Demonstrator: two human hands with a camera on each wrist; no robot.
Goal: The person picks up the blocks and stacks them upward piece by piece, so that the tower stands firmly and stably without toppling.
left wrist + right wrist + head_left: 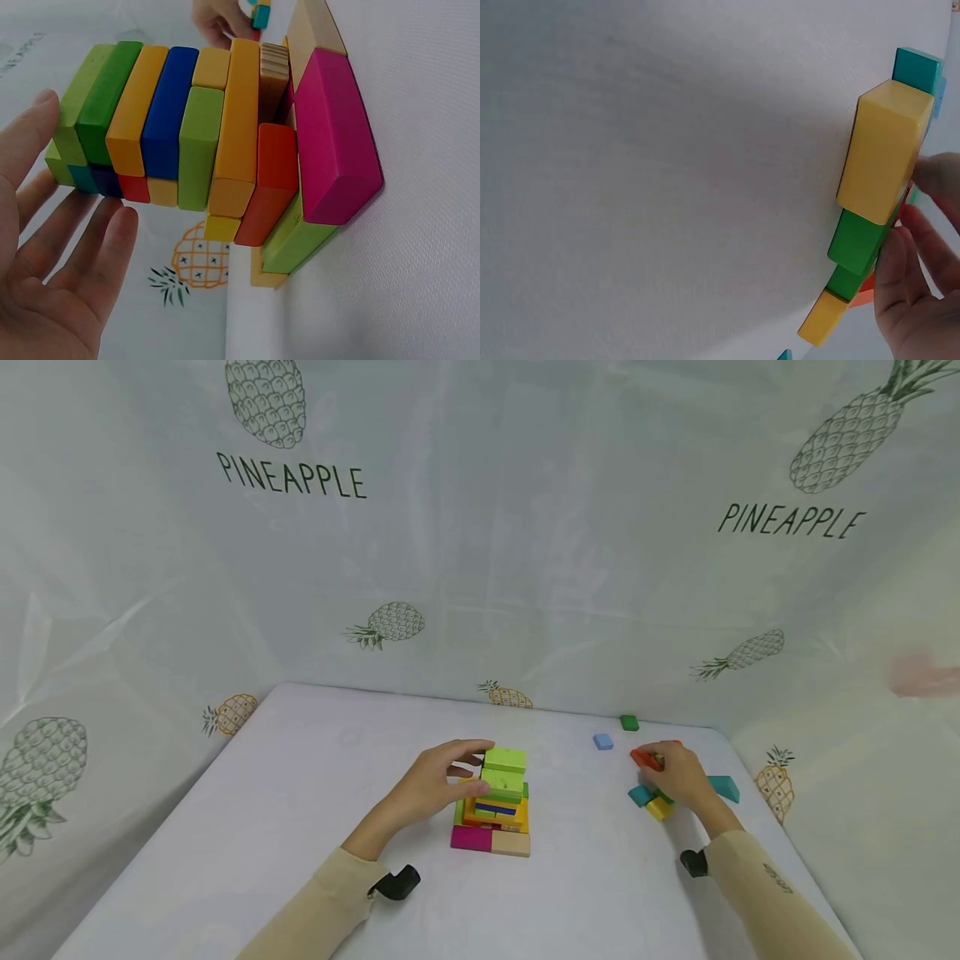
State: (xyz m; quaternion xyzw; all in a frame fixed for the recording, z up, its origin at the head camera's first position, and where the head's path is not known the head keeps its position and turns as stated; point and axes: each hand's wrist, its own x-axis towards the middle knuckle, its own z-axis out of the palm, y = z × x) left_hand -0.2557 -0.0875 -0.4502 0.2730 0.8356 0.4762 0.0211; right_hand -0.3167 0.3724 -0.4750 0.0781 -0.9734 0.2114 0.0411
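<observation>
The left hand [433,782], fingers loosely extended, touches the top of a tower of multicoloured rectangular wooden blocks [501,783] on the white bench [585,877]. At right, the right hand [678,775] is at an orange-red wooden block [645,760]; whether it grips, I cannot tell.

White table [330,752] is bounded at far side, left and right by pale grey sheet [480,543]. Sheet is creased at left, printed with outlined pineapples [266,402], some coloured orange; word "PINEAPPLE" [292,477] is lettered at left and right. Reddish blur [926,677] is seen at right. Light is softly diffused; pale sheen caught on sheet, faint shadows cast on table.
</observation>
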